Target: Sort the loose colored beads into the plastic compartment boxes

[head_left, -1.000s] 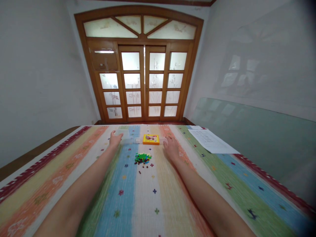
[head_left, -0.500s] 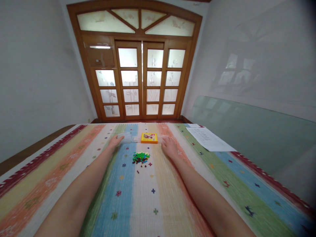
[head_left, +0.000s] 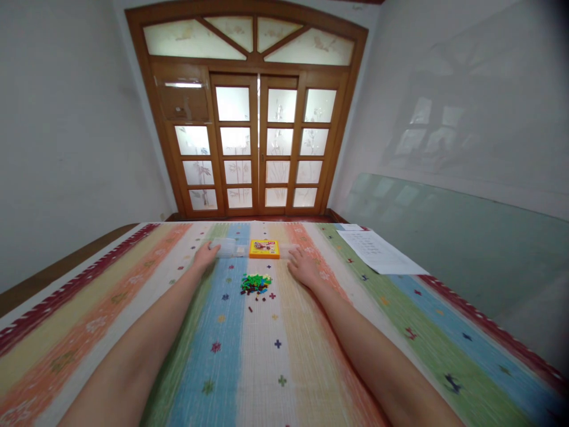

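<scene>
Both my arms stretch forward over a striped, many-coloured cloth (head_left: 267,367). My left hand (head_left: 205,258) lies low on the cloth with its fingertips against a clear plastic box (head_left: 227,247). To the right, my right hand (head_left: 303,265) rests flat with fingers spread and holds nothing. A small yellow box (head_left: 264,249) sits between the hands, with a clear piece (head_left: 288,247) beside it near my right fingertips. Closer to me lies a pile of small green, red and dark pieces (head_left: 255,283).
A printed white sheet (head_left: 377,252) lies at the cloth's far right. A pale green panel (head_left: 444,237) leans along the right wall. Wooden glazed doors (head_left: 255,148) stand beyond the far edge. Bare wood (head_left: 57,276) shows at the left border.
The view has shifted a little. My left hand has drawn back slightly from the clear box, and my right hand stays beside the yellow box.
</scene>
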The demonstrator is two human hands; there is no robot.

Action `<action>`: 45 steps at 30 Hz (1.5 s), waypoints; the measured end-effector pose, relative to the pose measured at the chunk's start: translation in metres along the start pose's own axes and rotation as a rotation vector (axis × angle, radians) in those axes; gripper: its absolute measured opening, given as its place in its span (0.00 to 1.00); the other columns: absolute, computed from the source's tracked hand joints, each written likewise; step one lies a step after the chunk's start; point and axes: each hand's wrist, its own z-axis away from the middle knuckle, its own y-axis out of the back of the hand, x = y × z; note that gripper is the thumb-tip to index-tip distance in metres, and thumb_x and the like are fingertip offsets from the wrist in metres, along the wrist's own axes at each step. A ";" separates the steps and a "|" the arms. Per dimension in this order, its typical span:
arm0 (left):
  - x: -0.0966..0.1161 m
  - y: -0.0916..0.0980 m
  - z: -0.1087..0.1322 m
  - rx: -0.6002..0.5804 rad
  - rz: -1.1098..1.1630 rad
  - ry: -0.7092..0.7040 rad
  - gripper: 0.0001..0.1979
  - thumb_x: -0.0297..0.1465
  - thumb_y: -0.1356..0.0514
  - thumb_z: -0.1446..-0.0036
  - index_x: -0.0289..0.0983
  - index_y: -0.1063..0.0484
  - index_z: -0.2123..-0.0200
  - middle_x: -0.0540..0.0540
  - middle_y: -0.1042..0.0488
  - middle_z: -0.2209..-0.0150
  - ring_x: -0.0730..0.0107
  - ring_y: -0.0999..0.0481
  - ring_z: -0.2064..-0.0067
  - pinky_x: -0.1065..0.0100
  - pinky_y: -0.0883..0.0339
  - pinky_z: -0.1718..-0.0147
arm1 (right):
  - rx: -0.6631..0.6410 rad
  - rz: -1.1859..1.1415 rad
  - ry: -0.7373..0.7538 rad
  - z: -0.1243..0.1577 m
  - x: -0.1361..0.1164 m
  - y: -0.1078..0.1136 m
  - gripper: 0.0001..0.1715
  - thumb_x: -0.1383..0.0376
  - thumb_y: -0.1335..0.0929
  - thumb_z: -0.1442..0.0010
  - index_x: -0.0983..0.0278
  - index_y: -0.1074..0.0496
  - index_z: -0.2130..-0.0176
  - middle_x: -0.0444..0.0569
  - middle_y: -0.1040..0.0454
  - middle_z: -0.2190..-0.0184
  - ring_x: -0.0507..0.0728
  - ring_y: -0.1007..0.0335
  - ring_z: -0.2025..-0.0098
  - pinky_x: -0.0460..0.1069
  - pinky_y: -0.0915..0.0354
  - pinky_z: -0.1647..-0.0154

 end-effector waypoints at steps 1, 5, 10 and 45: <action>-0.002 0.002 -0.002 0.000 -0.039 0.017 0.27 0.42 0.38 0.39 0.34 0.28 0.40 0.33 0.20 0.46 0.46 0.24 0.40 0.56 0.34 0.42 | -0.008 -0.004 0.004 0.000 -0.001 0.000 0.29 0.57 0.34 0.32 0.60 0.32 0.34 0.56 0.43 0.27 0.63 0.37 0.32 0.58 0.37 0.34; -0.011 0.007 -0.007 0.011 -0.103 0.042 0.29 0.43 0.40 0.36 0.34 0.31 0.36 0.32 0.23 0.42 0.46 0.25 0.38 0.55 0.35 0.40 | -0.032 -0.003 0.023 0.003 -0.008 0.002 0.31 0.57 0.33 0.32 0.59 0.33 0.32 0.56 0.44 0.26 0.65 0.38 0.31 0.59 0.37 0.34; -0.022 0.009 -0.008 0.031 -0.077 0.039 0.30 0.45 0.43 0.32 0.32 0.33 0.34 0.30 0.26 0.38 0.47 0.27 0.36 0.57 0.37 0.38 | -0.046 0.016 0.068 0.007 -0.019 0.003 0.33 0.57 0.33 0.31 0.60 0.35 0.31 0.58 0.45 0.26 0.67 0.40 0.30 0.61 0.38 0.33; -0.017 0.039 0.131 -0.347 -0.146 -0.573 0.36 0.47 0.34 0.42 0.41 0.32 0.34 0.36 0.32 0.32 0.46 0.34 0.31 0.51 0.47 0.30 | -0.133 -0.152 0.160 -0.045 -0.141 -0.030 0.31 0.65 0.42 0.27 0.59 0.38 0.28 0.55 0.39 0.29 0.61 0.34 0.35 0.55 0.38 0.33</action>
